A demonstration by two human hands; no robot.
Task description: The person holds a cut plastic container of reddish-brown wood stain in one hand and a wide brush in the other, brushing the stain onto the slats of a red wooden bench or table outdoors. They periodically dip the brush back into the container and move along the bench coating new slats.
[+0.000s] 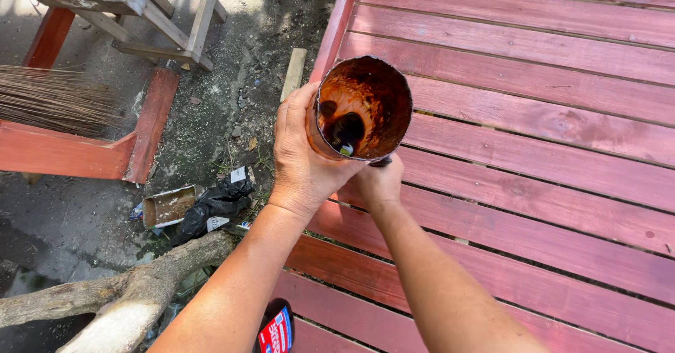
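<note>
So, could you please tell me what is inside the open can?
The can has stain-coated reddish-brown walls and a dark pool at the bottom. The left hand grips it; whatever lies beneath the pool is hidden.

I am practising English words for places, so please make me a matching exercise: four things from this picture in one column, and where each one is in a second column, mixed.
Things:
1. stained can
2. broom bristles
3. log
4. red slats

Places:
a. far left, above a red board
b. right side, under the hands
c. held in the left hand
d. bottom left, on the ground

Pairs: 1-c, 2-a, 3-d, 4-b
</note>
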